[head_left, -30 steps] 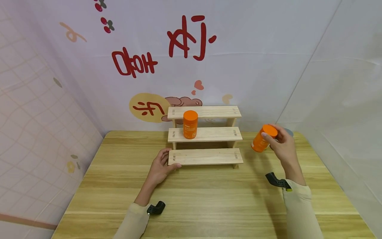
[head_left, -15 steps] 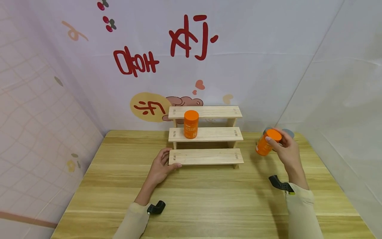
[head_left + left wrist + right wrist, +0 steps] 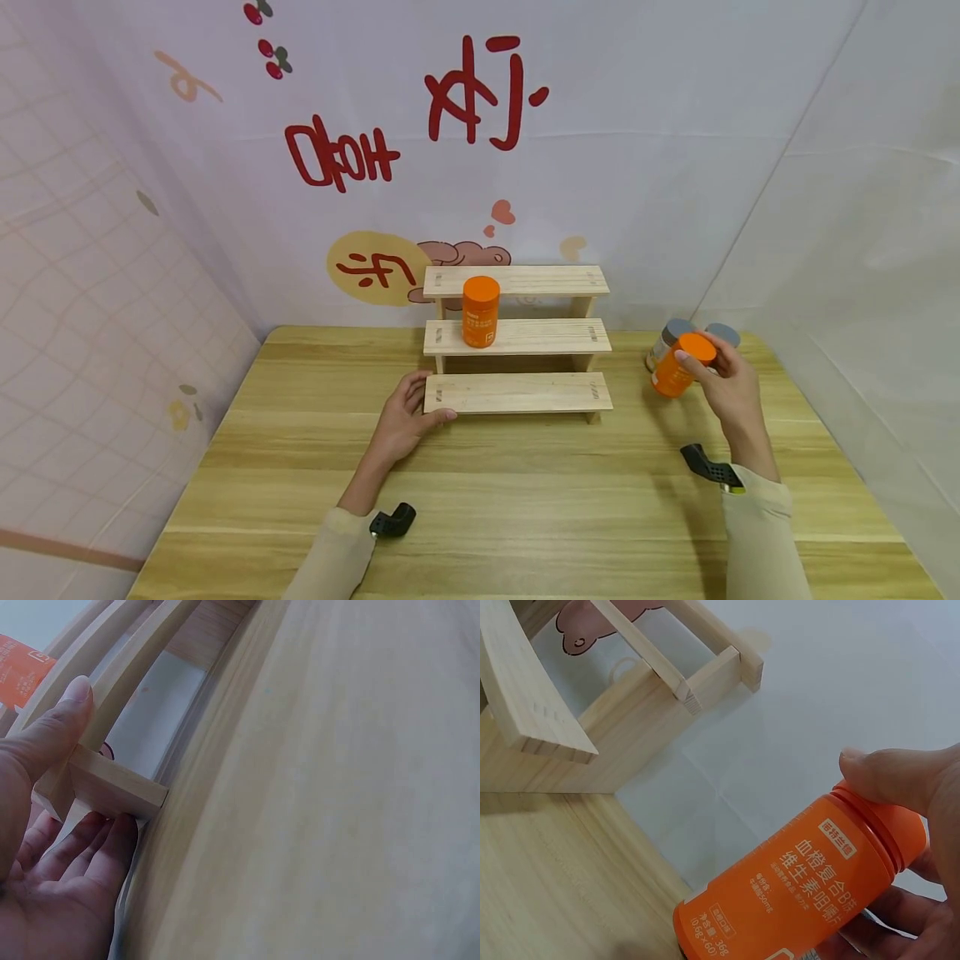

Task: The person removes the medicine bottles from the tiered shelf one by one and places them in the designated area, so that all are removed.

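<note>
A three-step wooden display rack [image 3: 517, 393] stands at the back of the table. My left hand [image 3: 402, 419] grips the left end of its lowest step. In the left wrist view the thumb [image 3: 64, 724] lies along the board's edge and the fingers are curled around its end. On the middle step stands an orange supplement bottle [image 3: 480, 321], upright toward the left. My right hand [image 3: 731, 387] holds a second orange supplement bottle [image 3: 787, 881] by its cap end, thumb on one side and fingers on the other. That bottle is tilted, its base close over the table right of the rack.
Two grey-lidded jars [image 3: 677, 327] stand at the table's back right corner, just behind the held bottle and partly hidden by it and the right hand. White printed cloth [image 3: 637, 167] hangs behind the wooden table [image 3: 525, 517] and along both sides.
My right hand has moved right, toward me and lower with the orange bottle, bringing a grey-lidded jar behind it into view. The left hand stays on the rack.
</note>
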Demonstrator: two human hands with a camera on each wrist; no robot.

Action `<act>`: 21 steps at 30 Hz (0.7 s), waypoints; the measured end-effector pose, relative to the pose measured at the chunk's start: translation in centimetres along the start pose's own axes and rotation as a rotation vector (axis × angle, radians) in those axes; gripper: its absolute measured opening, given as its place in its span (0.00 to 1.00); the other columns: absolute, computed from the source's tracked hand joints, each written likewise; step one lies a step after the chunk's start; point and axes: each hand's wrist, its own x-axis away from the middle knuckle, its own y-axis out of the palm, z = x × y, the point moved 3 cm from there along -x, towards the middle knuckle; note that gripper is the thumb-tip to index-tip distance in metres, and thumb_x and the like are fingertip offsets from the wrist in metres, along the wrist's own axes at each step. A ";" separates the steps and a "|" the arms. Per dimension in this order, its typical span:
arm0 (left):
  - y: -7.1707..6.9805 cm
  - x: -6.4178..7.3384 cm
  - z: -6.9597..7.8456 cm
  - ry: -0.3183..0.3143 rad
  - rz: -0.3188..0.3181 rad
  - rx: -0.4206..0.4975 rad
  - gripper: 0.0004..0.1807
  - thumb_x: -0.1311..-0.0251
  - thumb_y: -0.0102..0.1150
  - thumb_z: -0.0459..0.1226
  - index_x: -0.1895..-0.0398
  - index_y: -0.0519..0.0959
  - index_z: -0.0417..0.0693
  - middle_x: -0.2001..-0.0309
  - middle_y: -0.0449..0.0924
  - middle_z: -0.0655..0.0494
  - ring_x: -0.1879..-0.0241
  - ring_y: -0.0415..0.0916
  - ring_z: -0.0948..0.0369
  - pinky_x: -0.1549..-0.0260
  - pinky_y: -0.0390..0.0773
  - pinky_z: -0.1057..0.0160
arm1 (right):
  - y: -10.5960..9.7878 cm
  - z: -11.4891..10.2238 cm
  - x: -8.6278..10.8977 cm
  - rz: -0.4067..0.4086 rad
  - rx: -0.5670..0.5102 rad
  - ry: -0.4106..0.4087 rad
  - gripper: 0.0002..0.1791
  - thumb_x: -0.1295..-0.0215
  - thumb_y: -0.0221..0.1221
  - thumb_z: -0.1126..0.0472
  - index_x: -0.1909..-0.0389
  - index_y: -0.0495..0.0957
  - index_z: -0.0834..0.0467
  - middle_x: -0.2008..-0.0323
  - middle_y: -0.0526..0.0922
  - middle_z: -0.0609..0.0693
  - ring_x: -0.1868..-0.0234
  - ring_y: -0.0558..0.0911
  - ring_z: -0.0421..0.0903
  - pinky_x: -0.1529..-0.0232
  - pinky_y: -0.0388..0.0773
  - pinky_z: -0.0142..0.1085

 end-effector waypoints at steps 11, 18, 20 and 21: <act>0.2 0.1 0.1 0.000 -0.011 -0.001 0.49 0.47 0.78 0.34 0.25 0.59 0.44 0.28 0.67 0.48 0.26 0.66 0.52 0.32 0.72 0.54 | -0.9 1.0 0.2 -0.008 -0.088 0.024 0.37 0.33 0.68 0.54 0.25 0.68 0.54 0.49 0.78 0.26 0.50 0.77 0.26 0.55 0.75 0.15; 0.2 0.2 0.1 -0.002 -0.015 -0.001 0.49 0.47 0.79 0.35 0.25 0.59 0.44 0.28 0.67 0.47 0.25 0.65 0.52 0.28 0.67 0.48 | -1.5 2.0 0.2 -0.038 -0.139 0.083 0.38 0.34 0.70 0.54 0.25 0.68 0.51 0.48 0.77 0.31 0.50 0.77 0.30 0.56 0.75 0.17; 0.2 0.1 0.1 -0.005 -0.012 -0.008 0.49 0.47 0.79 0.36 0.25 0.60 0.45 0.28 0.67 0.48 0.25 0.65 0.52 0.29 0.68 0.49 | -1.5 2.2 0.2 -0.059 -0.122 0.094 0.38 0.34 0.70 0.53 0.25 0.68 0.50 0.47 0.76 0.30 0.49 0.76 0.31 0.56 0.75 0.18; 0.2 0.1 0.1 -0.006 -0.010 -0.009 0.49 0.47 0.79 0.36 0.25 0.60 0.46 0.28 0.67 0.48 0.26 0.66 0.52 0.29 0.69 0.50 | -1.5 2.4 0.1 -0.069 -0.108 0.095 0.38 0.34 0.69 0.53 0.24 0.67 0.50 0.47 0.76 0.30 0.49 0.76 0.30 0.55 0.75 0.18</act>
